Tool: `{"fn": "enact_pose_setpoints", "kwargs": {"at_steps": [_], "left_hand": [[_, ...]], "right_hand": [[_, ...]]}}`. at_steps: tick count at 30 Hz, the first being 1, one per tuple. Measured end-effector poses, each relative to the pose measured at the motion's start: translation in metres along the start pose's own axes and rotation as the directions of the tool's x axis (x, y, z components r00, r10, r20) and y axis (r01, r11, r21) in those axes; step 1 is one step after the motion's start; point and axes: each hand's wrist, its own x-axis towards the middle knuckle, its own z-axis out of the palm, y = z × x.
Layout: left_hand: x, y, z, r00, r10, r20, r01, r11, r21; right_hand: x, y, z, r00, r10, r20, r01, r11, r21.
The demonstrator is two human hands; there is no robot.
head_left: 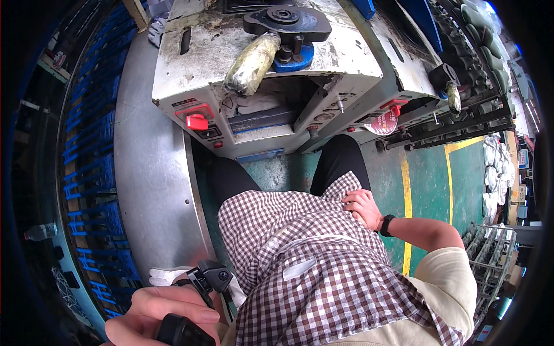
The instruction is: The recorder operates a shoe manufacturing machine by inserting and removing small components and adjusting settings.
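Observation:
My left hand [153, 308] is raised close to the camera at the lower left, its fingers curled around a black rounded object [179, 330] cut off by the lower edge. Behind it, a small black camera [218, 278] on a strap shows at the wrist. White cloth [165, 275], perhaps a glove, lies beside that strap on the metal bench. My right hand [360, 206] rests on my thigh over the brown-and-white checked apron [306, 242]. Its fingers are apart and slightly bent, with nothing in them; a black band [386, 225] circles that wrist.
A worn white machine [202, 63] stands ahead, bearing a red switch [197, 121], a wrapped handle [252, 63] and an open recess with white cloth. The metal bench [153, 173] and blue racks [92, 167] run along the left. Metal racks [490, 254] stand right, beyond yellow floor lines [406, 202].

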Motion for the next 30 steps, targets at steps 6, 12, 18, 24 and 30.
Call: {"fn": "enact_pose_setpoints", "kwargs": {"at_steps": [6,12,18,24,30], "left_hand": [[-0.004,0.006,-0.005,0.987,-0.158,0.031,0.161,0.977,-0.137],[-0.004,0.004,-0.004,0.994,-0.105,0.015,0.106,0.989,-0.102],[0.0,0.002,-0.001,1.0,-0.001,0.022,0.001,1.0,0.018],[0.0,0.0,-0.003,1.0,-0.007,0.015,0.007,1.0,0.003],[0.004,0.006,0.0,0.981,-0.177,0.079,0.183,0.98,-0.083]], "right_hand": [[-0.001,0.001,0.002,1.0,0.0,-0.002,0.0,1.0,-0.003],[-0.001,0.001,0.002,1.0,-0.003,-0.006,0.003,1.0,0.0],[-0.002,0.001,0.002,1.0,0.0,-0.006,0.0,1.0,-0.002],[0.016,0.002,-0.008,0.996,-0.012,0.085,0.015,0.999,-0.031],[0.092,0.065,0.03,0.765,0.546,-0.343,-0.624,0.759,-0.184]]}}
